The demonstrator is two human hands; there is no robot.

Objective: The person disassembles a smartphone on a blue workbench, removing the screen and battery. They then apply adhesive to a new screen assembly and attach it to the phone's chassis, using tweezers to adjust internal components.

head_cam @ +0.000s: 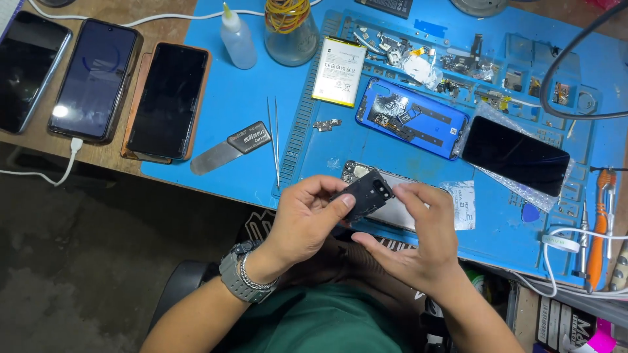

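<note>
- Since the blue mat (248, 131) covers most of the bench, I read everything against it: three phones (98, 78) lie off its left edge, one of them on a white cable.
- On the mat's right half I see a dark screen (515, 154) and a blue back shell (411, 117), just beside each other.
- Near its top sit a white battery (339, 70), a jar (290, 33) and a small bottle (237, 40).
- Tweezers (275, 140) and a flat pry tool (230, 148) lie left of the hands.
- An opened phone (392, 208) rests at the mat's near edge, under the hands.
- My left hand (306, 219) grasps a black cover (364, 193), thumb on its face, held just above that phone.
- My right hand (422, 232) is open, grasping nothing; its fingertips touch the cover's right end.
- To do this well, I judge the cover should be kept level and gripped by its edges, away from the loose small parts (327, 124).
</note>
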